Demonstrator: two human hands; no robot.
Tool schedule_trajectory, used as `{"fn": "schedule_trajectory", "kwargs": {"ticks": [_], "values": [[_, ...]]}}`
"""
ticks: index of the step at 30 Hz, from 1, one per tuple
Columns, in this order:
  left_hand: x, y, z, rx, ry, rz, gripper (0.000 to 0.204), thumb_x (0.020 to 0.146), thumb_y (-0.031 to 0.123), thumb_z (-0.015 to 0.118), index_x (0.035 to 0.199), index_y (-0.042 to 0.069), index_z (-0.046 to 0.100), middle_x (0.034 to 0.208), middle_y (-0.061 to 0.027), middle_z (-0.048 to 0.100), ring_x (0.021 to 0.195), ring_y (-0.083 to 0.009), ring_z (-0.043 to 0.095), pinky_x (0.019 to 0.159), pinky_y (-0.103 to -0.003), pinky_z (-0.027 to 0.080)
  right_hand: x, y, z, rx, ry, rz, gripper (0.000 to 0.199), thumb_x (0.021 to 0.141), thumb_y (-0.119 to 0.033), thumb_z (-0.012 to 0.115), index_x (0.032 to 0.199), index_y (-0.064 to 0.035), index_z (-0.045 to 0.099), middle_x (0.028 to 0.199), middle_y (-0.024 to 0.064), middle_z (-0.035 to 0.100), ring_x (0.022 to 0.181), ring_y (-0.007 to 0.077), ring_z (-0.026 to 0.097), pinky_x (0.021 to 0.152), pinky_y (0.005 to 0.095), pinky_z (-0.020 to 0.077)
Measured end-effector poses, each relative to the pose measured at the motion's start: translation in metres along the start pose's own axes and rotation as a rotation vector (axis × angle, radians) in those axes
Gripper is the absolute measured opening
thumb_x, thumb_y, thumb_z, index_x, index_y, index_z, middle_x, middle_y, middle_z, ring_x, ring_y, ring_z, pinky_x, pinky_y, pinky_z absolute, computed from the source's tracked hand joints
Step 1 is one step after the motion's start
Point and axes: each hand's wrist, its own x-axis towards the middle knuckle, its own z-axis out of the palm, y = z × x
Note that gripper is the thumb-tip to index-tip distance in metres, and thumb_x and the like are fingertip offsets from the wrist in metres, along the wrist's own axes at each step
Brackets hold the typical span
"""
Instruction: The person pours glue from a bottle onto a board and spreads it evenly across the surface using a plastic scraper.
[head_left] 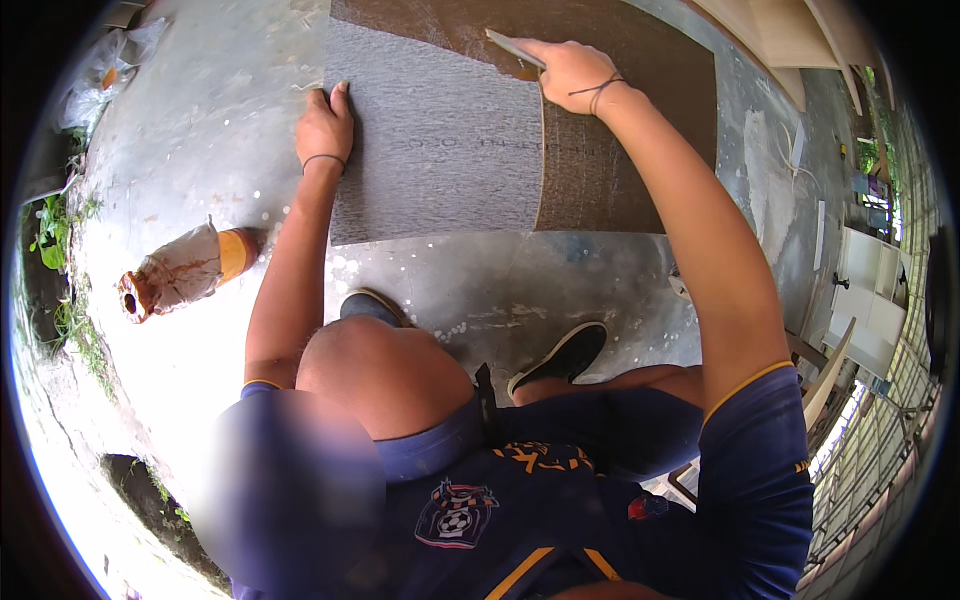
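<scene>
In front of me lies a grey, wood-grain-patterned sheet [430, 130] with faint printed marks. Dark brown, wet-looking material [430, 20] covers its far part along a curved border. A brown board surface [610, 180] extends on the right, past the sheet's right edge. My left hand [325, 130] is at the sheet's left edge, fingers curled with the thumb close against them. In my right hand [580, 75] is a flat, pale spreader [515, 48], gripped with the index finger stretched along it. Its tip rests over the brown area.
A brown-smeared container [185, 270] with a yellow band and torn wrapping is on the paint-spotted concrete floor [220, 130] at left. Clear plastic [110, 70] lies far left. Pale panels [770, 40] stand far right, white cabinet-like pieces [870, 285] near a mesh fence.
</scene>
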Motion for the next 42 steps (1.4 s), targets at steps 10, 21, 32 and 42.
{"fn": "schedule_trajectory", "kwargs": {"ticks": [10,21,32,42], "values": [[-0.004,-0.010,-0.005,-0.049,-0.019,0.011,0.048,0.088,0.048,0.040,0.091,0.002,0.052,0.084,-0.0277,0.060,0.081,-0.0453,0.056,0.071,-0.050,0.044,-0.184,-0.099,0.053,0.081,-0.270,-0.124,0.055,0.071,-0.006,0.049,0.126,-0.0160,0.046,0.112,0.0169,0.056,0.095,0.0309,0.059,0.072,0.0422,0.0510],[0.003,0.002,-0.004,-0.162,-0.054,0.010,0.047,0.088,0.046,0.043,0.089,0.000,0.053,0.084,-0.0290,0.059,0.082,-0.0456,0.056,0.073,-0.049,0.043,-0.012,-0.018,-0.012,0.010,0.224,0.273,0.052,0.074,-0.008,0.048,0.126,-0.0105,0.044,0.088,0.0239,0.061,0.082,0.0397,0.059,0.076,0.0457,0.0475],[-0.001,0.002,-0.011,-0.290,-0.111,-0.040,0.045,0.089,0.041,0.043,0.080,-0.002,0.052,0.078,-0.0289,0.058,0.078,-0.0458,0.055,0.068,-0.047,0.043,-0.034,0.030,-0.013,0.136,0.154,0.462,0.039,0.076,-0.016,0.049,0.114,-0.0084,0.048,0.092,0.0249,0.060,0.085,0.0422,0.059,0.074,0.0480,0.0473],[-0.008,-0.016,-0.019,-0.475,-0.142,-0.014,0.046,0.086,0.042,0.051,0.086,-0.004,0.052,0.072,-0.0264,0.057,0.069,-0.0415,0.057,0.065,-0.042,0.044,0.062,-0.066,0.002,0.280,0.049,0.472,0.034,0.076,-0.015,0.043,0.104,0.0019,0.051,0.089,0.0252,0.061,0.069,0.0365,0.063,0.068,0.0413,0.0510]]}}
